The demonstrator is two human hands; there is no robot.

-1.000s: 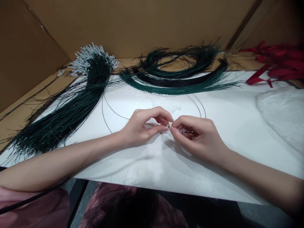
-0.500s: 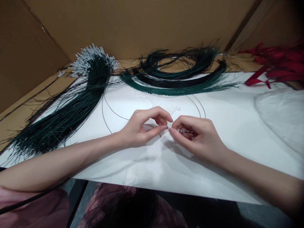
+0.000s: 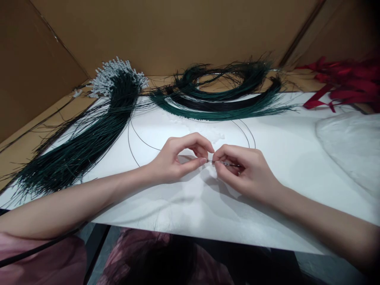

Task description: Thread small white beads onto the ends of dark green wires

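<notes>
My left hand and my right hand meet fingertip to fingertip over a white sheet in the middle of the view. Both pinch a thin dark wire, a short stretch of which shows between the two pinches. Small pale beads sit on the wire inside my right fingers. The wire loops away behind my hands in thin arcs. A scatter of tiny white beads lies on the sheet just beyond my fingers.
A long bundle of dark green wires with white bead tips lies at the left. A coiled bundle of green wires sits at the back. Red ribbon pieces lie at the far right, a clear plastic bag below them. Cardboard walls surround the area.
My hands have stayed in place; the fingertips have drawn slightly apart, so a short length of wire shows between them.
</notes>
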